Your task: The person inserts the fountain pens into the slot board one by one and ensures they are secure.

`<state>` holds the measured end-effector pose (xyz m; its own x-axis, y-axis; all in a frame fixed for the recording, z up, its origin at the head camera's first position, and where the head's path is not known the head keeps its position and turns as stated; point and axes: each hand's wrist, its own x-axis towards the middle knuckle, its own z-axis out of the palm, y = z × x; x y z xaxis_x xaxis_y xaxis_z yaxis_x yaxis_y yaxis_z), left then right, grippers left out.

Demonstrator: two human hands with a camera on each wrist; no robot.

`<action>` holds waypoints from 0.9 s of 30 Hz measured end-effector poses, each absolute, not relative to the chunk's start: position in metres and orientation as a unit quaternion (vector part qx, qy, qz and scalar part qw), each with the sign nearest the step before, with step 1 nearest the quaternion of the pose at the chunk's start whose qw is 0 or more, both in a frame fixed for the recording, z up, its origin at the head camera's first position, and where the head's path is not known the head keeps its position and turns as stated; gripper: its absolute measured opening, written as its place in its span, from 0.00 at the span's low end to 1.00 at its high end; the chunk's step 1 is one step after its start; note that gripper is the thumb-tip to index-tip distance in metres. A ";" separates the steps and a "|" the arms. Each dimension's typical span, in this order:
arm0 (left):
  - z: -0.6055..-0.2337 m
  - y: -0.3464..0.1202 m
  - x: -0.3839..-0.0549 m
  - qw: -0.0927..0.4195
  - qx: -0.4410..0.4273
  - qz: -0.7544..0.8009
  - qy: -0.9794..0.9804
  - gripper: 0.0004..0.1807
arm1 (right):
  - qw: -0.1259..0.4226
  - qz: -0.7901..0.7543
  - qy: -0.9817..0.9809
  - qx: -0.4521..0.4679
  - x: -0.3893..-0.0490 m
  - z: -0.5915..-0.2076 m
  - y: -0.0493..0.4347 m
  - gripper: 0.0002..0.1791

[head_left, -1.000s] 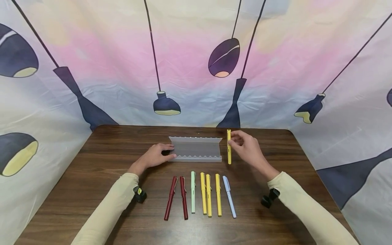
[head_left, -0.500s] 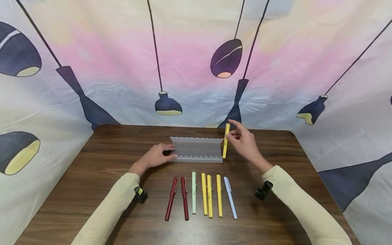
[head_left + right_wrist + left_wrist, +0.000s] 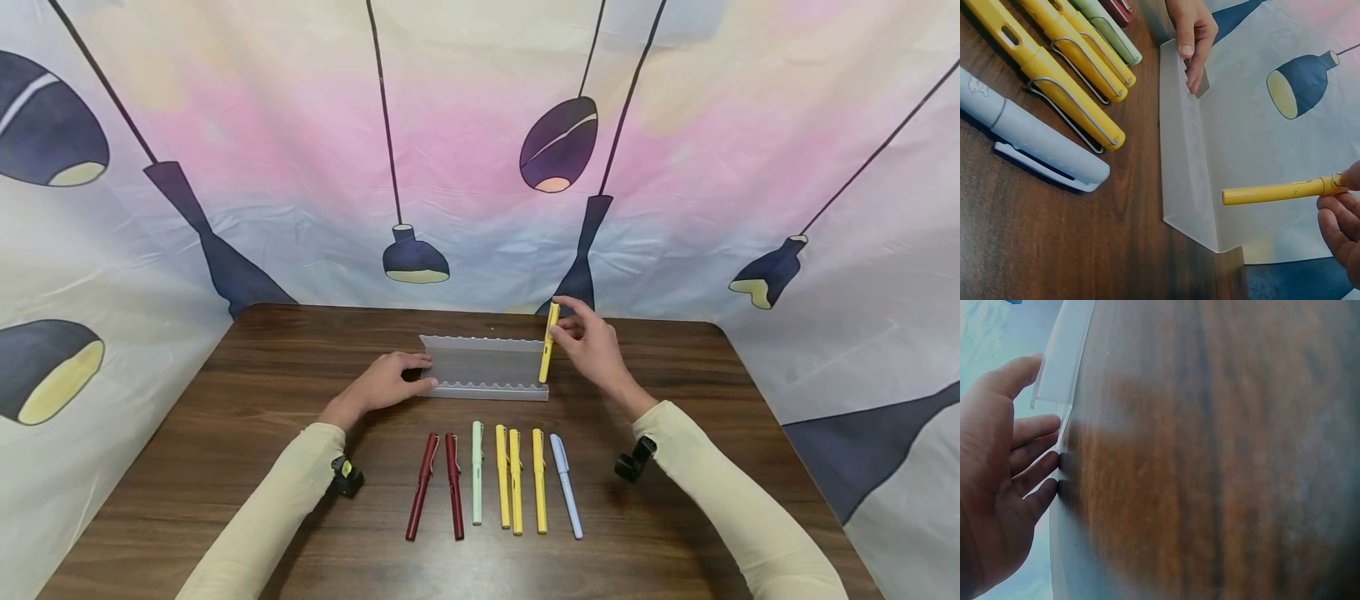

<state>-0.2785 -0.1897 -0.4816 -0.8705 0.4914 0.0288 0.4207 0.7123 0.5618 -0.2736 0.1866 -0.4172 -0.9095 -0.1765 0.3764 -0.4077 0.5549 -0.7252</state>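
A grey translucent pen rack [image 3: 487, 392] with scalloped edges lies near the table's back edge. At its left end rests my left hand [image 3: 384, 381]; in the left wrist view the thumb touches the rack's end and the loosely straight fingers [image 3: 1038, 465] lie beside it. My right hand [image 3: 592, 342] pinches a yellow pen [image 3: 549, 343] near its capped upper end. The pen stands steeply tilted over the rack's right end, and in the right wrist view its lower tip [image 3: 1235, 196] is near the rack's notched front wall [image 3: 1188, 206]. Whether it touches is unclear.
In front of the rack lies a row of pens: two dark red pens [image 3: 453, 487], a light green pen [image 3: 477, 475], three yellow pens [image 3: 540, 483] and a light blue pen [image 3: 566, 487]. Behind the wooden table [image 3: 315, 333] hangs a lamp-patterned cloth [image 3: 480, 150].
My right hand has carried the yellow pen left, from beside the rack to over its right end, and the pen now leans more. My left hand stays at the rack's left end.
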 end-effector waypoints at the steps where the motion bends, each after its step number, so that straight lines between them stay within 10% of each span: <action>1: -0.481 -0.189 -0.278 0.062 0.247 0.289 0.923 0.33 | 0.131 0.441 -0.872 0.167 -0.274 -0.419 0.186 0.27; 27: -0.480 -0.189 -0.276 0.065 0.242 0.288 0.924 0.34 | 0.113 0.428 -0.883 0.154 -0.271 -0.439 0.178 0.26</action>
<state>-0.2759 -0.1891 -0.4802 -0.8749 0.4839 0.0195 0.4092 0.7171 0.5642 -0.2705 0.1784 -0.4391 -0.9270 -0.1758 0.3313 -0.3690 0.5860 -0.7214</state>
